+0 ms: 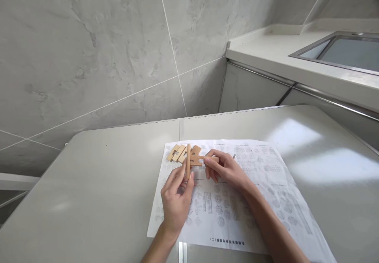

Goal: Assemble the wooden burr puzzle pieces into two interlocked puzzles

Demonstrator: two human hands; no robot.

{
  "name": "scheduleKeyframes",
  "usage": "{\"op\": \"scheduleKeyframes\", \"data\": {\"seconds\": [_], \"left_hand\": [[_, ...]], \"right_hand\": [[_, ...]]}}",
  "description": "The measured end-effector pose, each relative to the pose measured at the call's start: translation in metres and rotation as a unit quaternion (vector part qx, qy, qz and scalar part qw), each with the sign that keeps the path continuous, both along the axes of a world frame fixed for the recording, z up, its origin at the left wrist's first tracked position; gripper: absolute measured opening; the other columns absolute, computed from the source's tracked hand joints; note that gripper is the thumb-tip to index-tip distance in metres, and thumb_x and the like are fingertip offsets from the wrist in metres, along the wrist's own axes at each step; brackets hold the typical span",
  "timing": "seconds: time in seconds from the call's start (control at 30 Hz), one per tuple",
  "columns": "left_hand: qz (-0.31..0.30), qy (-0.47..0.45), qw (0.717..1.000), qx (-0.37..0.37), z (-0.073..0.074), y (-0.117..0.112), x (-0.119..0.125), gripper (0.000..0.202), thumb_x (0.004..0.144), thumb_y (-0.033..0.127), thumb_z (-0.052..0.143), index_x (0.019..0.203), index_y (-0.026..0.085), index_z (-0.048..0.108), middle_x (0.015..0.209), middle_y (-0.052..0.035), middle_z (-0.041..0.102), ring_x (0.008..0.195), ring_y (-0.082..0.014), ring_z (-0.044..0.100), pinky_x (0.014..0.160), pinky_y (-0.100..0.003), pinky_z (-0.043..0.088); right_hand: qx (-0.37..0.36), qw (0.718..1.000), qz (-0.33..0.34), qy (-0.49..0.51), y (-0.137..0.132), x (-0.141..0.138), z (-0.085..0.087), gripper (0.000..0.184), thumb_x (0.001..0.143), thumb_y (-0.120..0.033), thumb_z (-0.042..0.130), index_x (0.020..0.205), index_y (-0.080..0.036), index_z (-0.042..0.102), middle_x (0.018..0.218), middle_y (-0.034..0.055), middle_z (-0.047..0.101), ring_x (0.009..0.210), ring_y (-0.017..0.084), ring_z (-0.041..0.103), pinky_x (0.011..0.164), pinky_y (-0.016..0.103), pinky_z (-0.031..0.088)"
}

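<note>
Between the thumb and fingers of my left hand [177, 188] is a light brown wooden puzzle piece [188, 162], standing nearly upright in view. My right hand [223, 166] pinches the right end of a notched wooden puzzle piece [195, 161], which lies crosswise and bears a dark mark. Its left end meets the upright piece; I cannot tell whether they interlock. Just beyond, several loose notched wooden pieces [177, 153] lie slanted side by side on a printed sheet [251, 200], partly hidden by the held pieces.
The creased sheet, covered in small diagrams, lies on a pale glossy table [97, 192] with a seam down its middle. A grey tiled wall [103, 50] stands behind. At the right is a white counter [266, 48] with a sink [346, 52].
</note>
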State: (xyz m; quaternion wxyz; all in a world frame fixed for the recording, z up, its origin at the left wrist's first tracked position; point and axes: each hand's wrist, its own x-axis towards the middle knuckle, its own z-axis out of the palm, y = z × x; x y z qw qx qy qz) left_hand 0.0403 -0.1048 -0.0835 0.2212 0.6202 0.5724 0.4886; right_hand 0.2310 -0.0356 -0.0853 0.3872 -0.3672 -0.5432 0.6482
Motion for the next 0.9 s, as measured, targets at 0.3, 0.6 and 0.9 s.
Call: {"op": "scheduleKeyframes", "data": {"seconds": [0.3,0.6,0.9], "left_hand": [[-0.013,0.030,0.999,0.004,0.000,-0.002,0.001,0.041,0.109,0.028,0.063,0.149,0.028,0.066,0.103,-0.0034,0.075,0.072,-0.0115,0.069,0.065,-0.023,0.060],[-0.010,0.022,0.999,-0.021,0.001,-0.002,-0.001,0.043,0.113,0.033,0.053,0.155,0.027,0.061,0.102,-0.0046,0.076,0.070,-0.0132,0.069,0.067,-0.026,0.059],[0.019,-0.015,0.998,-0.062,0.003,-0.003,0.000,0.046,0.113,0.042,0.051,0.154,0.023,0.062,0.099,-0.0055,0.080,0.066,-0.0130,0.070,0.065,-0.026,0.060]], "right_hand": [[-0.002,1.000,0.018,-0.006,0.000,-0.001,-0.001,0.041,0.103,-0.062,0.067,0.092,-0.022,0.062,0.066,0.0011,0.074,0.049,0.014,0.056,0.053,0.028,0.040],[0.015,0.998,0.064,-0.012,0.000,0.003,0.002,0.039,0.106,-0.060,0.063,0.098,-0.022,0.067,0.075,0.0037,0.079,0.055,0.015,0.060,0.056,0.030,0.041],[-0.021,0.994,0.102,0.032,0.004,0.014,-0.006,0.038,0.101,-0.058,0.071,0.094,-0.022,0.063,0.078,0.0047,0.082,0.054,0.014,0.062,0.053,0.029,0.038]]}}
